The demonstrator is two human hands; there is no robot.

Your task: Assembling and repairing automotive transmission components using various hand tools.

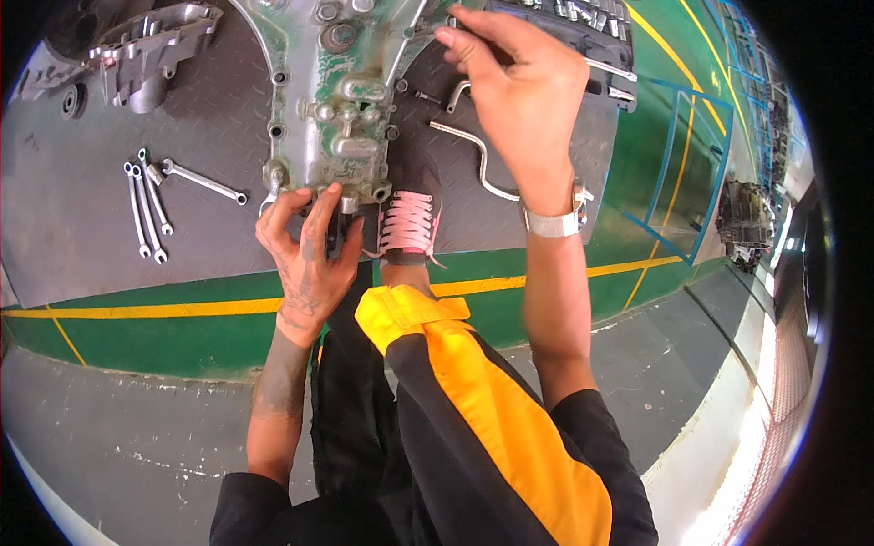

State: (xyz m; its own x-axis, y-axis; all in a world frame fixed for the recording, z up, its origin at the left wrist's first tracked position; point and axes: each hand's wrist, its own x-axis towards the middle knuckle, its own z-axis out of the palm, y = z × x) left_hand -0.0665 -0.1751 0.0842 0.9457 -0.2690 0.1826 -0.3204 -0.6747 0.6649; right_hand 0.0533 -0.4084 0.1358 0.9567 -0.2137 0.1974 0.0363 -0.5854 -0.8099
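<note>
A large grey-green metal gearbox housing [320,168] with bolt holes along its flanges lies before me. My left hand [308,259] grips its near end, fingers bent over the edge; a dark part beneath is mostly hidden. Above the housing's right flange, my right hand [523,82] is closed, thumb and fingertips together at the edge; what they pinch, if anything, is too small to make out. A small bolt [426,96] lies just right of the housing. Near my right wrist rests a bent metal crank handle [481,156].
Several combination wrenches [144,207] lie on the dark floor plate [82,255] at left. Another metal casing [155,55] sits far left beside a small ring [72,102]. A socket set [583,14] lies far right. My pink-laced shoe [407,223] stands beside the housing.
</note>
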